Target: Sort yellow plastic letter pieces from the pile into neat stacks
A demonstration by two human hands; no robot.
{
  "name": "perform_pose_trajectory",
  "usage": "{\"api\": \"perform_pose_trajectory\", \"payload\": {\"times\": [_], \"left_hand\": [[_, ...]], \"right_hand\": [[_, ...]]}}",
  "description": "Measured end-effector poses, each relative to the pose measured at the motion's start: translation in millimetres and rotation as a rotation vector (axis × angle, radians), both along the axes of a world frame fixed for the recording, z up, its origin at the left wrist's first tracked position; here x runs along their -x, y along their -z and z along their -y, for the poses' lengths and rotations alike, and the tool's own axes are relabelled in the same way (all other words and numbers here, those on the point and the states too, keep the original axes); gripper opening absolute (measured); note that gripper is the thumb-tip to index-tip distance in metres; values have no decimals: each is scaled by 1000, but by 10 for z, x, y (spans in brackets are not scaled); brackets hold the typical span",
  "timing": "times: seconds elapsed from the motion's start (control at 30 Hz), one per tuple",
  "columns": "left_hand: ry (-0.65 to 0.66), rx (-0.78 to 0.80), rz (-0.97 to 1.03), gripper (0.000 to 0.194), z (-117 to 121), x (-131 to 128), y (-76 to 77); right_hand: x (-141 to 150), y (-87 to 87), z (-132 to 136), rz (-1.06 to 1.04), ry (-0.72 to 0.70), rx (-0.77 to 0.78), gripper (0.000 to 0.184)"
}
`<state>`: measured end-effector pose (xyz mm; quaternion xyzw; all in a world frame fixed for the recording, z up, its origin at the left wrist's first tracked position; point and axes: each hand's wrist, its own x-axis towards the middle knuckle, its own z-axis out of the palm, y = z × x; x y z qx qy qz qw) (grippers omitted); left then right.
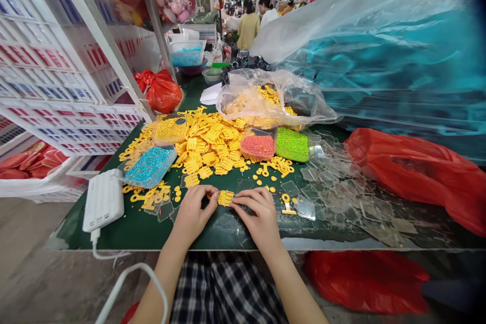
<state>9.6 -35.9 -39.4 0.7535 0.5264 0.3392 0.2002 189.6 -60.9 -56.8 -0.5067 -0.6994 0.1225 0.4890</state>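
A small yellow plastic piece (226,198) with slots is held between my two hands near the front of the green table. My left hand (194,208) pinches its left side between thumb and finger. On its right side, my right hand (260,211) grips with thumb and fingertips. Just beyond lies a large heap of similar yellow pieces (212,142). Around it stand tubs of tiny beads: blue (149,166), yellow (170,130), pink (258,145) and green (292,144). Small yellow discs (259,182) are scattered near my right fingers.
Clear flat plastic pieces (341,190) spread over the table's right side. A white power bank (104,200) with a cable sits at the left edge. Red bags (413,167) and a big blue-filled bag (391,71) crowd the right. White crates (72,76) stack up on the left.
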Motion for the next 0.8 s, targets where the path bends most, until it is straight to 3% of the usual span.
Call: {"api": "perform_pose_trajectory", "payload": {"times": [0.17, 0.3, 0.57, 0.8], "left_hand": [[-2, 23, 10, 24, 8, -5, -11], [-16, 18, -1, 25, 15, -2, -17], [2, -19, -104, 31, 18, 14, -11], [47, -104, -216, 33, -14, 36, 11]], "right_hand": [[27, -19, -2, -22, -8, -99, 4], [45, -19, -21, -28, 4, -93, 3], [19, -19, -59, -86, 99, 46, 23], [53, -20, -61, -227, 77, 214, 42]]}}
